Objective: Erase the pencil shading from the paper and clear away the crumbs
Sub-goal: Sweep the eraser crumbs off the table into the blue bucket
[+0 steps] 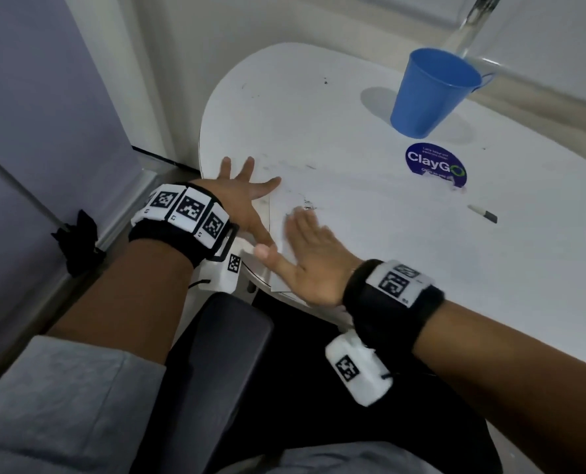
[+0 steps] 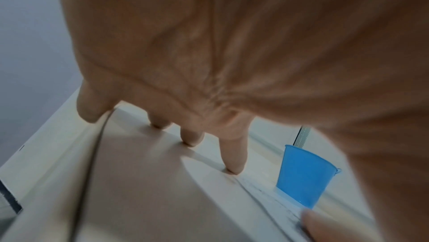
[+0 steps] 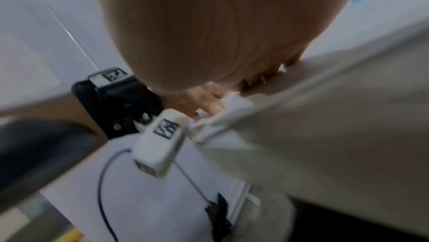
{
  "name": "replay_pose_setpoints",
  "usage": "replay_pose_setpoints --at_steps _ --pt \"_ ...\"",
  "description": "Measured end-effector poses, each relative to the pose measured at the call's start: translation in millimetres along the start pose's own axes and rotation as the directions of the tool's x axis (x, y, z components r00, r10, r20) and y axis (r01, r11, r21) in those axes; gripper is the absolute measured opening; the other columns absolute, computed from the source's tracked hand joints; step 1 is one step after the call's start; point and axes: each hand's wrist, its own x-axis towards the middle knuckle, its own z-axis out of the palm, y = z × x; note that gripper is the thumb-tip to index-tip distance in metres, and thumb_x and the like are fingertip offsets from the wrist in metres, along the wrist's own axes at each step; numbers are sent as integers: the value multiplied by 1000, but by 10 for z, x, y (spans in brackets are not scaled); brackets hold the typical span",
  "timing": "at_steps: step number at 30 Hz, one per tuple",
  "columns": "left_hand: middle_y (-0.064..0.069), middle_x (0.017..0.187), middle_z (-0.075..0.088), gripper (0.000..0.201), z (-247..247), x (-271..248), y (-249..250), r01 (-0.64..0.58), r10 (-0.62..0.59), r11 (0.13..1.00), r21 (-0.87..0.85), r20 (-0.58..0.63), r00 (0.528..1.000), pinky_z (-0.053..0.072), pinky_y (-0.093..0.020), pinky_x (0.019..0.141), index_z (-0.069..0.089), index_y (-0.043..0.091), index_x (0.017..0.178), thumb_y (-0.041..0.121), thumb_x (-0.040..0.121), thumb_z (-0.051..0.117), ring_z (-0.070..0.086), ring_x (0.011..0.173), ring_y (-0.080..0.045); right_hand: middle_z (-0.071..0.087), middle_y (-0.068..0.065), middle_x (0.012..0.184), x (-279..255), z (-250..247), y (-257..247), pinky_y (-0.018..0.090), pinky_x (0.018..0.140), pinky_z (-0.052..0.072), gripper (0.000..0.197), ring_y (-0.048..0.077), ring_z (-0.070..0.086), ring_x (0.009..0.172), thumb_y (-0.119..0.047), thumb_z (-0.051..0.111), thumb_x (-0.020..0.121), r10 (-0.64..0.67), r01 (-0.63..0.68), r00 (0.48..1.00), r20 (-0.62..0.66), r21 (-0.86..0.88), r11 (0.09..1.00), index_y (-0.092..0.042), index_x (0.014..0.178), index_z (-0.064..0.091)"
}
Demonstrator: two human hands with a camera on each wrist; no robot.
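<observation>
A white sheet of paper [image 1: 336,213] lies on the white table [image 1: 319,97], with faint grey smudges and dark eraser crumbs [image 1: 308,204] near its left part. My left hand [image 1: 240,193] lies flat with spread fingers at the paper's left edge; its fingertips [image 2: 233,168] press on the surface. My right hand [image 1: 307,254] rests flat, palm down, on the paper's near left corner, its fingers just short of the crumbs. It holds nothing. In the right wrist view the palm [image 3: 209,25] fills most of the picture, blurred.
A blue plastic cup [image 1: 433,92] stands at the back right of the table, also seen as the cup [image 2: 304,176]. A round blue ClayGo sticker [image 1: 435,164] lies in front of it. A white pencil with a dark tip [image 1: 483,213] lies to the right. A dark chair seat [image 1: 223,354] is below.
</observation>
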Motion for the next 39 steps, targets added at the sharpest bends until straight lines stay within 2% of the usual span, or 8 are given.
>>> replay_pose_setpoints --at_steps 8,13,20,25,29,35,37,39 --pt "11 164 -29 136 18 19 -37 -11 11 1000 -23 3 1000 -3 -62 121 -8 57 152 69 55 86 -32 149 -23 -17 10 163 248 -468 479 40 121 -6 100 19 -17 150 -78 6 88 231 -216 966 -119 126 968 -6 156 -10" --pt "8 162 -34 140 -17 25 -12 -20 19 999 33 43 999 1 -67 119 -13 56 152 71 54 86 -35 147 -26 -19 7 162 245 -192 47 40 123 -4 95 17 -18 150 -75 7 90 -32 33 999 -26 55 998 -9 156 -10" --pt "12 162 -32 130 -39 -29 25 12 -14 999 46 43 999 -9 -65 119 -12 57 151 76 60 79 -33 148 -21 -1 1 166 219 -581 444 32 121 2 86 12 -2 152 -70 23 95 91 -18 973 -212 326 945 -15 158 1" --pt "19 165 15 79 -342 -134 192 -275 151 907 -319 -363 920 16 -31 122 36 49 151 45 84 78 12 151 0 70 0 114 194 -899 654 27 96 52 34 10 66 105 -14 62 94 124 234 774 -620 464 854 -16 128 63" --pt "17 121 70 32 -751 -32 775 -499 131 699 -513 -594 794 43 -4 78 72 33 119 17 92 72 62 94 16 73 5 72 195 -1344 777 32 65 60 14 17 74 69 -9 72 86 236 248 666 -708 509 825 -14 72 69" --pt "11 63 63 15 -792 -5 1288 -375 245 897 -233 -443 862 46 -20 57 68 20 75 8 79 77 59 58 -4 47 -9 51 73 -1057 872 25 47 38 33 6 40 45 -3 72 72 120 213 789 -603 451 867 -17 55 47" --pt "13 72 59 19 -584 15 1247 -328 273 940 -99 -362 891 39 -17 54 64 21 75 3 76 71 57 67 -8 56 -11 62 51 -815 953 24 55 43 19 2 47 53 1 64 70 24 204 892 -451 449 870 -18 69 60" --pt "12 101 63 34 -416 20 1191 -318 318 948 33 -178 931 40 -14 59 64 30 103 9 78 70 58 80 -5 70 -9 103 101 -765 1108 25 81 53 42 3 64 88 -10 67 71 -51 159 964 -261 410 898 -22 111 70"
